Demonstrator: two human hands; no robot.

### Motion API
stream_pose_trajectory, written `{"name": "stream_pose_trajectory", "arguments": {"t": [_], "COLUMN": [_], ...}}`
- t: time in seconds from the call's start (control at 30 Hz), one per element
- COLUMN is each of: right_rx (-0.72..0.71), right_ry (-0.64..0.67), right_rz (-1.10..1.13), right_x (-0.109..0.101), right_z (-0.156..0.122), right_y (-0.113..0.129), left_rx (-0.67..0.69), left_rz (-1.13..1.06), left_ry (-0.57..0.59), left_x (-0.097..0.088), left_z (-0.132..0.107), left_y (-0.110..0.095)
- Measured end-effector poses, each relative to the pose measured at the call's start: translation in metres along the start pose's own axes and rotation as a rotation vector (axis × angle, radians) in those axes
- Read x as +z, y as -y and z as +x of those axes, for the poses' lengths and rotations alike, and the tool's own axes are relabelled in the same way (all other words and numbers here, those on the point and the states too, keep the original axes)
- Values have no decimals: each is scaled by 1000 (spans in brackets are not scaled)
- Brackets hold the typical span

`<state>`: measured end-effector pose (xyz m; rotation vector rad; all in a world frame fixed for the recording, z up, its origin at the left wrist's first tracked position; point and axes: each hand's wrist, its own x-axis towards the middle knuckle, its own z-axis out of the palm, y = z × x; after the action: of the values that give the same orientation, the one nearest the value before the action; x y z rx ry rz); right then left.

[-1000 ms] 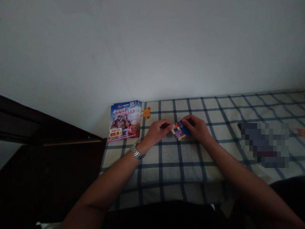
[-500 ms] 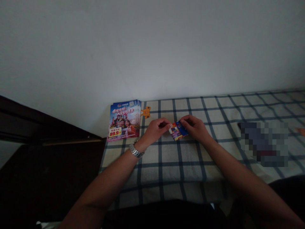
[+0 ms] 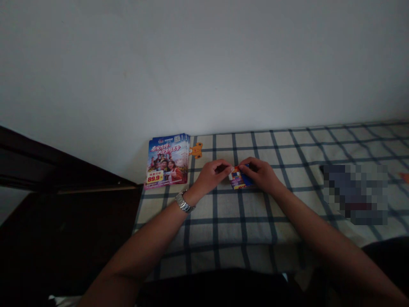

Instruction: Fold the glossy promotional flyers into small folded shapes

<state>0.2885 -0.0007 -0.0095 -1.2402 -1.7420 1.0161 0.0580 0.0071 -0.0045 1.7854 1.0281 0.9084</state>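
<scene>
A small folded paper flyer [image 3: 240, 181], printed in blue, purple and yellow, is held low over the checked cloth. My left hand [image 3: 214, 174], with a metal watch on its wrist, pinches the flyer's upper left corner. The fingers of my right hand [image 3: 258, 171] are closed on its upper right part and cover some of the print. Left of my hands lies a stack of flyers [image 3: 168, 162] with a blue and pink cover marked 89.9.
A checked cloth [image 3: 223, 217] covers the surface up against the pale wall [image 3: 204, 64]. An orange bear figure [image 3: 196, 150] shows beside the stack. To the right is a dark pixelated object [image 3: 347, 187]. Dark floor [image 3: 79, 230] lies at the left.
My right hand has shifted slightly left along the flyer's top edge, closer to my left fingertips. The flyer has turned a little. The stack stays in place.
</scene>
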Motion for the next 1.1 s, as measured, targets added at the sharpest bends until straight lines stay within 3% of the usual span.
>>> {"name": "stream_pose_trajectory", "arguments": {"t": [0.43, 0.9, 1.1], "right_rx": [26, 113, 98], "right_ry": [-39, 34, -20], "right_rz": [52, 184, 146], "right_x": [2, -3, -1], "right_z": [0, 3, 3], "right_y": [2, -1, -6], "left_rx": [14, -7, 11], "left_rz": [21, -59, 0], "left_ry": [15, -152, -111], "left_x": [-3, -5, -3], "left_z": [0, 2, 1], "left_y": [2, 9, 10]}}
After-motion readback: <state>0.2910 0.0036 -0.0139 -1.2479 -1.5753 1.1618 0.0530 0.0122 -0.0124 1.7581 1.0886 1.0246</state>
